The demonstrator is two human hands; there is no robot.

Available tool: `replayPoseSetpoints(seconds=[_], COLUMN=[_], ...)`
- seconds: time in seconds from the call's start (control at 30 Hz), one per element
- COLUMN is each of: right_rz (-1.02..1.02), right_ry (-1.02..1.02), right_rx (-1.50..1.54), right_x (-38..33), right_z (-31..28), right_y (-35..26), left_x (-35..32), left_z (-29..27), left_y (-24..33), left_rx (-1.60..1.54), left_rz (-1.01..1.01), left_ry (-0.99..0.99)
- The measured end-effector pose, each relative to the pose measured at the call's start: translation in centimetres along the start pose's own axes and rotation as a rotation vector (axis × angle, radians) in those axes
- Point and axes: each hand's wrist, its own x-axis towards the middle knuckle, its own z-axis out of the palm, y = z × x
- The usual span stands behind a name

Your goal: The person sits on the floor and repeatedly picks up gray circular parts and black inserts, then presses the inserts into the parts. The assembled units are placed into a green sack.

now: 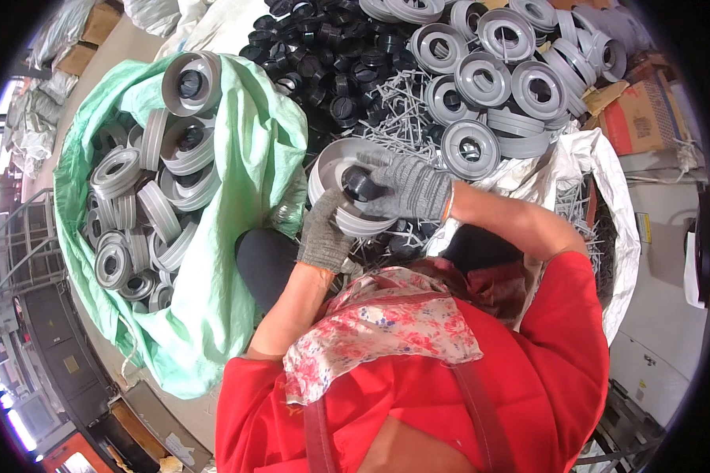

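Floor (95, 63) seen at upper left, pale, mostly covered. Green sack (237, 158) set on it at left, filled with grey rings. Heap of black caps (315, 55), grey flanged rings (497, 79) and grey pins (398, 106) piled ahead on white sheeting (599, 165). Cardboard boxes (643, 114) stood alongside, right.

Person wears 2 grey knit gloves on left hand (323, 236) and right hand (410, 188), red short-sleeved top, floral pink-and-white cloth at the chest, dark straps over it, forearms bare.
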Motion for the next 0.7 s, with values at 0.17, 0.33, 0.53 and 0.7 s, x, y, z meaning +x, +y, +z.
replayPoseSetpoints(seconds=[0.17,0.33,0.53,0.7], right_rz=[0.050,0.135,-0.062,-0.394], right_ry=[0.145,-0.051,-0.072,0.030], right_rx=[0.157,0.200,-0.237,-0.367], right_x=[1.1,0.8,-0.2,-0.5], right_z=[0.2,-1.6,-3.1,-1.1], right_y=[-2.8,-5.5,-7.5,-6.3], left_x=[-2.4,-3.5,-5.0,-5.8], left_z=[-0.5,-2.1,-0.6,1.1], left_y=[0.1,1.1,0.8,2.0], left_rx=[0.340,0.575,0.500,0.499], left_rz=[0.183,0.184,0.208,0.122], left_ry=[-0.124,-0.121,-0.216,-0.260])
